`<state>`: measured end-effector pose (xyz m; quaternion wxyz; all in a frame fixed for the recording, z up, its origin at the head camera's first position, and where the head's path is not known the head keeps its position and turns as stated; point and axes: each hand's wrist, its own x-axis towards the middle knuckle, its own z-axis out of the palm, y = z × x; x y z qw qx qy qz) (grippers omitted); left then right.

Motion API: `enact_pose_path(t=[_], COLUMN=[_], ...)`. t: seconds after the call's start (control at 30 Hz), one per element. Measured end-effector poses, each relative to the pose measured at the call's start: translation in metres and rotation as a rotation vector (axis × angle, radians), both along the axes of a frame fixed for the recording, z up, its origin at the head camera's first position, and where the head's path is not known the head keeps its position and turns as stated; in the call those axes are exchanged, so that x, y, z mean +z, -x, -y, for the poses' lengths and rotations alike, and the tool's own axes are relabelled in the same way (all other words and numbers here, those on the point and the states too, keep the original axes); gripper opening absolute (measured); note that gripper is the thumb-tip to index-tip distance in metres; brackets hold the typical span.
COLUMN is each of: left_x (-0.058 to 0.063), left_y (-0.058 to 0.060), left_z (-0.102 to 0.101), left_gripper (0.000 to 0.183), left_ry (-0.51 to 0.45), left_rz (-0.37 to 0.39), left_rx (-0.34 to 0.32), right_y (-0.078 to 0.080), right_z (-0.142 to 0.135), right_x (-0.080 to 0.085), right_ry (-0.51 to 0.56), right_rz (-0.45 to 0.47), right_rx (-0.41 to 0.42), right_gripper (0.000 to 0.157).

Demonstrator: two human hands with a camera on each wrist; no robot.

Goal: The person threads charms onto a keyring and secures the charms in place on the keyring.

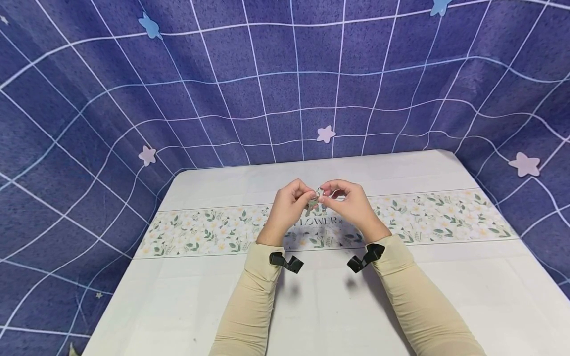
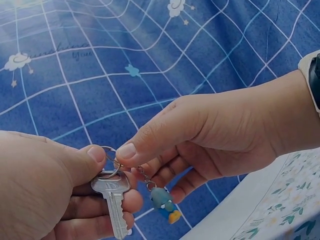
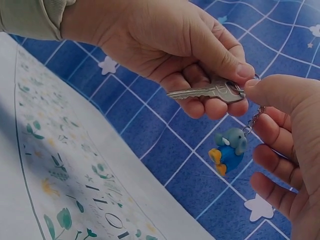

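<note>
Both hands meet above the table around a metal key ring [image 2: 116, 167]. My left hand [image 1: 290, 205] pinches the ring between thumb and fingers, and a silver key [image 2: 114, 200] hangs from it across those fingers. On the other side of the ring, my right hand [image 1: 349, 201] pinches with its thumb and index finger. From a short chain [image 3: 256, 118] beneath the right fingers dangles a small blue elephant charm [image 3: 230, 150] with yellow feet. In the head view the key and charm are small and partly covered by the fingers.
Under the hands lies a white tablecloth [image 1: 325, 301] with a floral band [image 1: 205, 230] across it. A dark blue curtain [image 1: 276, 94] with white grid lines and stars stands behind the table and along its sides. Black wrist mounts [image 1: 285, 262] sit on both sleeves.
</note>
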<state>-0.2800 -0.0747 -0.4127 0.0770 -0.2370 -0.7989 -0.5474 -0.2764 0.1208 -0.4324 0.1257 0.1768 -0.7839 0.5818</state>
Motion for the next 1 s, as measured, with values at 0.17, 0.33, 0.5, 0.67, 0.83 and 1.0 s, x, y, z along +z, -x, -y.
enact_pose_path(t=[0.17, 0.33, 0.5, 0.67, 0.83, 1.0], left_x=[-0.001, 0.0, 0.001, 0.001, 0.002, 0.001], left_y=[0.001, 0.0, 0.0, -0.001, -0.001, 0.001], left_z=[0.0, 0.0, 0.0, 0.001, 0.002, 0.002], left_gripper=[0.013, 0.014, 0.014, 0.014, 0.014, 0.014], left_ry=[0.005, -0.007, -0.011, -0.015, -0.029, -0.047], left_rz=[-0.002, 0.003, 0.009, 0.013, 0.015, 0.035], left_rx=[0.002, 0.007, 0.01, 0.021, 0.025, 0.023], right_y=[0.001, 0.002, -0.004, -0.017, -0.022, -0.021], right_z=[0.001, 0.002, 0.005, 0.007, 0.006, 0.006], right_x=[0.001, 0.001, 0.009, 0.027, 0.034, 0.031], right_ry=[0.01, 0.008, -0.022, -0.027, -0.009, -0.01], right_rz=[0.008, 0.018, 0.053, 0.065, 0.069, 0.067], right_rx=[-0.001, -0.004, 0.005, 0.034, 0.072, 0.09], right_gripper=[0.023, 0.023, 0.023, 0.022, 0.022, 0.023])
